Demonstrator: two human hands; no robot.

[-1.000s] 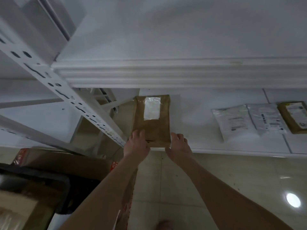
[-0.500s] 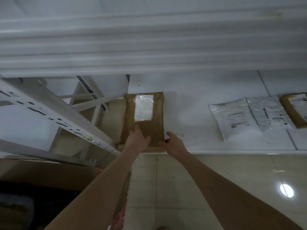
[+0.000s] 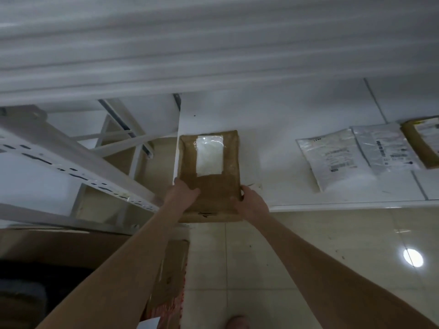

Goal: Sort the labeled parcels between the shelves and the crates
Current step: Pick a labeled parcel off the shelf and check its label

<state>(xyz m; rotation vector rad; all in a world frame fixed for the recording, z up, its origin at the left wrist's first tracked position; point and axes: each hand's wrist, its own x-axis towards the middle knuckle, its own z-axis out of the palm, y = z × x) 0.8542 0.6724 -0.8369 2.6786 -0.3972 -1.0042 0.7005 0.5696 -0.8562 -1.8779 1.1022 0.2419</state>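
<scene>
There, the fingers of the left hand (image 3: 181, 194) lay over the near left corner of the brown parcel (image 3: 215, 186), thumb on its top face, while the fingers of the right hand (image 3: 251, 203) wrapped the near right edge, so both hands were grasping the same parcel from opposite sides. The parcel lay flat at the left end of the white lower shelf (image 3: 285, 148), its near edge jutting a little past the shelf's front lip over the floor. A white label (image 3: 210, 155) under clear tape covered the far half of its top face; its print could not be read. Some dark scribble showed on the parcel's near edge, too small to make out. Both bare forearms reached up from the bottom of the view to the parcel. Well to the right on the same shelf lay two white mailer bags (image 3: 332, 157) side by side and touching, each with a printed label, and beyond them, at the right edge of the view, a second brown parcel (image 3: 425, 143) partly cut off. Above, the underside of the upper shelf (image 3: 213, 43) filled the top of the view, blurred. To the left ran a white perforated upright (image 3: 83, 172) of the rack. Below it sat brown cardboard (image 3: 71, 243), and pale glossy floor tiles (image 3: 261, 269) carried a round light reflection (image 3: 412, 257).
</scene>
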